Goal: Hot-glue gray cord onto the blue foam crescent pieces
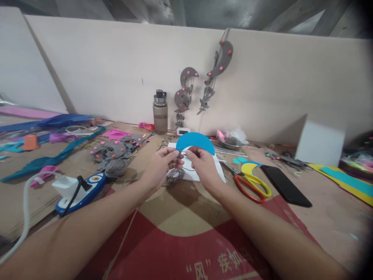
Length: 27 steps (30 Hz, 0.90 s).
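Observation:
Above a white paper sheet (pixel 219 171), both my hands come close together. My left hand (pixel 164 163) is closed, pinching a thin grey yarn between thumb and fingers. My right hand (pixel 202 165) pinches the same yarn a short way off, and a short stretch spans the gap. A loose tangle of grey yarn (pixel 175 177) lies just below my left fingers. Behind the hands is a blue crescent cutout (pixel 196 139), its lower part hidden by them. Right of my right hand rest scissors (pixel 252 186) with red and yellow handles.
A black phone (pixel 287 186) lies beyond the scissors. A water bottle (pixel 160 112) stands by the wall, where grey crescent hangings (pixel 223 58) are fixed. At left are a blue power strip (pixel 97 186), a yarn ball (pixel 115 168) and grey felt pieces (pixel 109 149).

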{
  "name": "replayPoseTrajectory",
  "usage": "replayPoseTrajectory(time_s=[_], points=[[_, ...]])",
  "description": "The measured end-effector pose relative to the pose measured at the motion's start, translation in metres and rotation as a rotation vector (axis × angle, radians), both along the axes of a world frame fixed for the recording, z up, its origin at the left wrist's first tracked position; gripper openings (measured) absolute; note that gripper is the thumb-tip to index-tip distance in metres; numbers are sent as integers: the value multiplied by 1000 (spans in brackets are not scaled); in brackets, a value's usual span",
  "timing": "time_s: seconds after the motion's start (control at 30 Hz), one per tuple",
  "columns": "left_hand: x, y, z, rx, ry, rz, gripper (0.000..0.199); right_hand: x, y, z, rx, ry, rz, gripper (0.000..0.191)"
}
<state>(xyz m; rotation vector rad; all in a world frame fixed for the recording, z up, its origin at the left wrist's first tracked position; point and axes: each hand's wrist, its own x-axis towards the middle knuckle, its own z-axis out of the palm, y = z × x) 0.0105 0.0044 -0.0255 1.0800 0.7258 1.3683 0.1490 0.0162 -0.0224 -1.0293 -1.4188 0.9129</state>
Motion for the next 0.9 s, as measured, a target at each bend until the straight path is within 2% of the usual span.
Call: replayPoseTrajectory(time_s=[0.2, 0.4, 0.63, 0.73, 0.83, 0.9], points=[[1, 0, 0, -31, -87, -27, 15, -2, -4, 1, -26, 32, -15, 27], [0, 2, -1, -59, -103, -100, 10, -4, -5, 3, -71, 107, 3, 22], [-3, 7, -3, -76, -58, -227, 12, -2, 0, 2, -152, 260, 119, 27], [-5, 9, -2, -106, -37, -317, 17, 3, 5, 0, -171, 263, 198, 27], [-7, 12, -3, -154, -43, -410, 20, 10, 10, 0, -106, 214, 303, 27], [-8, 14, -5, -171, -56, -423, 18, 13, 11, 2, -33, 154, 335, 23]])
